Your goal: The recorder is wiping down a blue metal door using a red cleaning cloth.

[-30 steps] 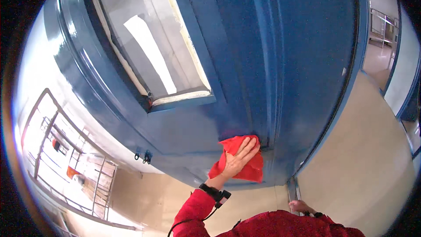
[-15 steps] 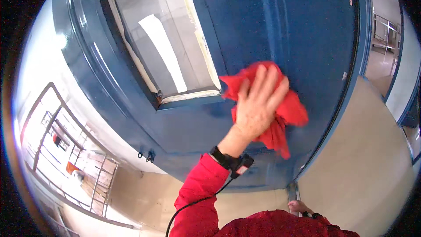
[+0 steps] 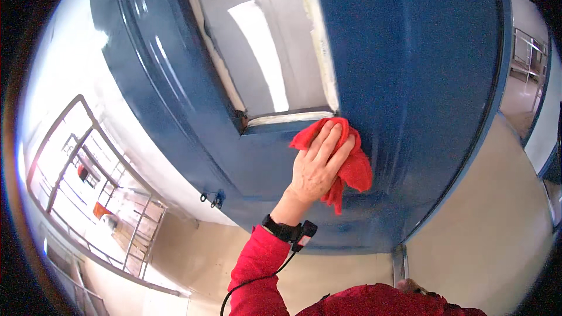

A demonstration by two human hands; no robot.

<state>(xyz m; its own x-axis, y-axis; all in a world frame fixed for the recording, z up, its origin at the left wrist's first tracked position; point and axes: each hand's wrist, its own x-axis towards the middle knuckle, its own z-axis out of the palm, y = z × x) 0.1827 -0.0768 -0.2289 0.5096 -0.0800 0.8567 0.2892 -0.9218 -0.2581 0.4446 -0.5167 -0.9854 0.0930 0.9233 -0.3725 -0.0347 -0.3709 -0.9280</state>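
Observation:
My left hand (image 3: 315,167) presses a bunched red cloth (image 3: 356,172) flat against a blue door (image 3: 421,88). Its fingers lie over the cloth, pointing up, and the thumb is hidden. Just above the cloth is the lower right corner of the door's window (image 3: 304,64), edged with a rough pale strip. A black band with a small cabled box circles my left wrist. Low at the right, a sliver of my right hand (image 3: 404,284) shows beside my red jacket; its fingers cannot be made out.
A dark latch (image 3: 213,198) sticks out at the door's left edge. Metal bunk frames (image 3: 126,222) stand at the left by bright windows. Beige floor (image 3: 468,216) runs along the right, toward a doorway (image 3: 527,64) with another metal frame beyond.
My left hand has slid the red cloth left and a little down the door, to below the window corner. The view has shifted, and less of my right hand shows.

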